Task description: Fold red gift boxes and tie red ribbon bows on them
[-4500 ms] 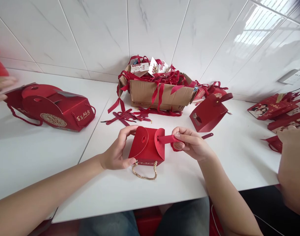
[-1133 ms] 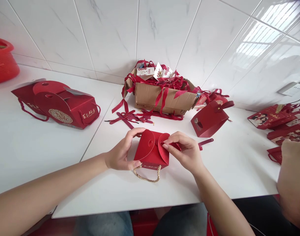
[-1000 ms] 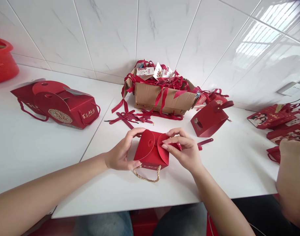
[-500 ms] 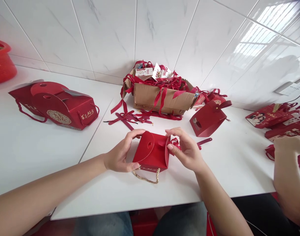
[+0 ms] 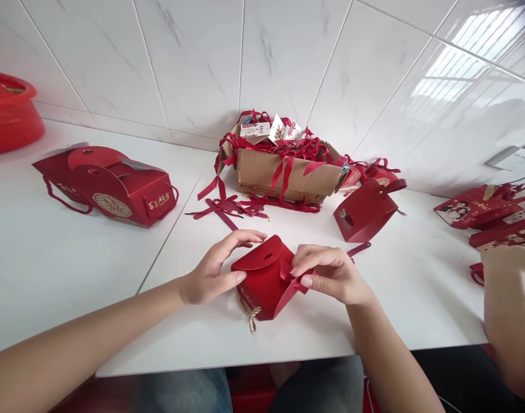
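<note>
A small red gift box lies in front of me, turned at an angle, with a round-edged flap with a hole at its left end. A twisted gold cord handle hangs from its near side. My left hand spans the box's left end, its thumb against the near edge and its fingers stretched along the far side. At the right end, my right hand pinches a red ribbon by the other flap between thumb and fingers. The fingers partly cover the ribbon.
Behind stands a cardboard box of red ribbons and tags. Loose red strips lie before it. Red gift boxes stand left and right. A red basin is far left. A co-worker's arm is at right.
The gift box has turned, its right end swinging toward me. My right hand has gone from the flap's edge to pinching the ribbon. My left thumb has shifted along the box's near edge.
</note>
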